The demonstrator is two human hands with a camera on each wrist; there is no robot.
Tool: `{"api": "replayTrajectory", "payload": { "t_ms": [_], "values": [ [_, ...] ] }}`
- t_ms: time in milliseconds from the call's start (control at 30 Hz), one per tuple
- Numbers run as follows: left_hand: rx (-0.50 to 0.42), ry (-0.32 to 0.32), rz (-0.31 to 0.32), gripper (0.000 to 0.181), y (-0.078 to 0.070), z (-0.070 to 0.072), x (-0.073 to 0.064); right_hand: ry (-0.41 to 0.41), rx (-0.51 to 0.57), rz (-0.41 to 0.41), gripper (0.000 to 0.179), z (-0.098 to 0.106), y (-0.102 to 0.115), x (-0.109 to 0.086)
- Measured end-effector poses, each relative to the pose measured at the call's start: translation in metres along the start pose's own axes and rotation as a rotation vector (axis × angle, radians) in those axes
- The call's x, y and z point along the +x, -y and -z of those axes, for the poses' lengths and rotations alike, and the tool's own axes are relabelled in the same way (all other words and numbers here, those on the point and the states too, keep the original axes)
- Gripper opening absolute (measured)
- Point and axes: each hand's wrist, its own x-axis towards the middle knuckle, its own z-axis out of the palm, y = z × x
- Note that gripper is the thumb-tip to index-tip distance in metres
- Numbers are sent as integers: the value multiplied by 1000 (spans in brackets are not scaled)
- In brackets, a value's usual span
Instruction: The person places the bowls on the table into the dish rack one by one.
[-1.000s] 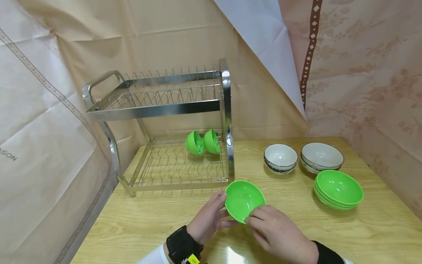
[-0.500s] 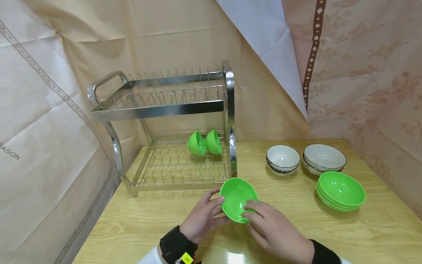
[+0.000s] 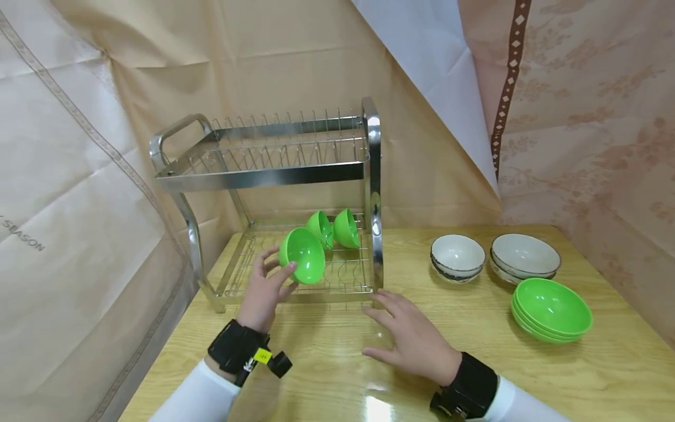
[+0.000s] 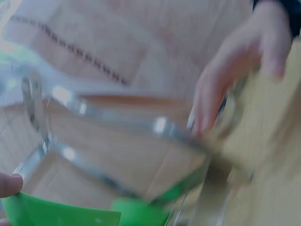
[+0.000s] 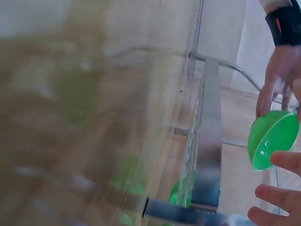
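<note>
My left hand [image 3: 265, 288] grips a small green bowl [image 3: 303, 255] by its left rim, thumb over the edge and fingers behind. The bowl is tilted and hangs over the front of the lower tier of a metal dish rack [image 3: 295, 298]. Behind it, two more green bowls [image 3: 345, 228] stand on edge in that tier at the right; the held bowl partly covers one of them. Right of the rack's front corner, my right hand [image 3: 408, 333] is held over the table with fingers spread, holding nothing. In the right wrist view the held bowl [image 5: 272, 139] shows under the left hand.
On the right of the table [image 3: 448, 316] stand stacked green bowls [image 3: 551, 308], small white bowls [image 3: 457, 255] and larger white bowls [image 3: 525, 257]. The rack's upper tier [image 3: 263, 176] overhangs the lower one. Cloth hangs behind.
The right hand has let go of the green bowl and opened. The left hand has carried the bowl left and forward, from above the table to the rack's lower tier.
</note>
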Motion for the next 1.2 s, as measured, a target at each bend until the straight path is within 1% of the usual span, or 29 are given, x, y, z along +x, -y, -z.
{"api": "replayTrajectory", "payload": {
  "t_ms": [100,200,300,400,500,600,667,833,967,1067,1200],
  "values": [
    [108,-70,-31,63,-2,9,23,42,5,6,78,-10,4,14],
    [233,-108,-34,64,-1,17,43,81,15,26,81,-18,10,25],
    [352,-106,-5,66,7,23,62,100,14,44,81,-25,12,30],
    [470,-97,21,68,13,28,78,101,-2,62,80,-31,13,32],
    [595,-109,15,68,16,32,92,91,-9,75,80,-34,13,34],
    [700,-147,4,68,16,34,107,84,-13,86,81,-34,13,35],
    [726,-155,0,68,16,34,117,82,-16,92,81,-34,13,37],
    [735,-165,5,67,17,28,136,86,-28,97,82,-33,12,37],
    [743,-193,27,67,19,21,145,86,-27,107,82,-33,12,37],
    [733,-199,47,67,22,15,150,85,-24,116,81,-33,11,37],
    [759,-189,58,68,25,9,156,92,-20,119,79,-34,11,36]
  ]
}}
